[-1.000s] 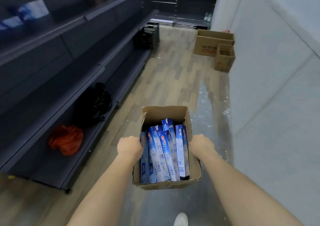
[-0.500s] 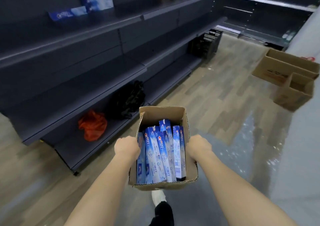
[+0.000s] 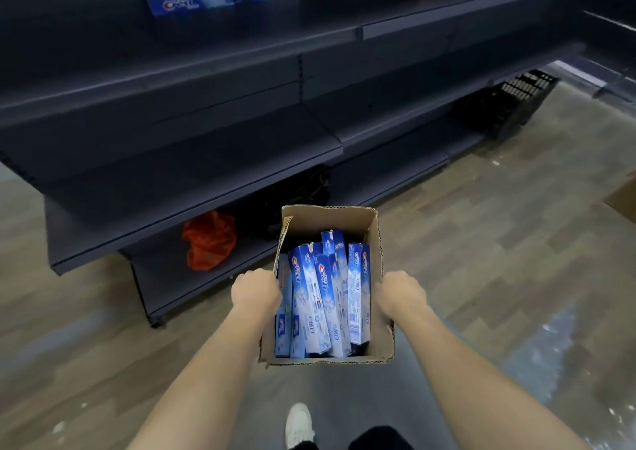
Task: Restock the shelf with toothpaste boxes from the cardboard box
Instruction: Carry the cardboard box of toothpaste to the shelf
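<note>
I carry an open cardboard box (image 3: 377,243) in front of me, above the floor. My left hand (image 3: 255,291) grips its left wall and my right hand (image 3: 401,294) grips its right wall. Several blue and white toothpaste boxes (image 3: 321,298) stand on end inside it, leaning together. A dark shelf unit (image 3: 192,160) faces me. A few toothpaste boxes (image 3: 192,0) lie on its upper shelf at the top of the view.
An orange plastic bag (image 3: 208,239) and a black bag (image 3: 296,191) sit on the bottom shelf. A black crate (image 3: 512,102) stands at the right end of the shelves. Another cardboard box's corner (image 3: 624,194) shows at the right edge. My white shoe (image 3: 298,423) is below.
The view has turned left, from along the aisle to facing the shelves. The box stays held in both hands. The shelf with toothpaste boxes has come closer.
</note>
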`<act>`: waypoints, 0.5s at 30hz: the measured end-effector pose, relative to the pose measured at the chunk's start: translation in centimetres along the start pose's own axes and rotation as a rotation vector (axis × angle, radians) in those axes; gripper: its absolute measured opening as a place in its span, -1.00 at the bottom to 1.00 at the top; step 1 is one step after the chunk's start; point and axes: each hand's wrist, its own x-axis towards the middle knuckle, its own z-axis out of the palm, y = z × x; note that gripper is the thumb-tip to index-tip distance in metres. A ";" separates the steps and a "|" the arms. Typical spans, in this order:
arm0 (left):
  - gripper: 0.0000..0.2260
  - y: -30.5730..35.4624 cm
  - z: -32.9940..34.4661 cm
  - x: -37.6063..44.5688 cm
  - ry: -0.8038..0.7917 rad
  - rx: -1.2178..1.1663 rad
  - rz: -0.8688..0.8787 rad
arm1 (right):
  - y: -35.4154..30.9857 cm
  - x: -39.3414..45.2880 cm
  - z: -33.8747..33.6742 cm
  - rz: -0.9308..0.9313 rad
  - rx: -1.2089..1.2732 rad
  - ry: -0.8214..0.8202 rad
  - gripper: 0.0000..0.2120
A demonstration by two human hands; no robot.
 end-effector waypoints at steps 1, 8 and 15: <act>-0.74 0.5 -0.1 0.7 -0.011 -0.021 -0.021 | 0.1 1.2 -0.5 -0.015 -0.004 -0.008 -0.67; -0.75 5.5 -0.1 5.3 -0.101 -0.160 -0.228 | 1.6 10.9 -3.1 -0.131 -0.033 -0.046 -0.67; -0.76 9.9 0.8 7.3 -0.147 -0.249 -0.436 | 2.5 17.7 -5.8 -0.341 -0.182 -0.106 -0.66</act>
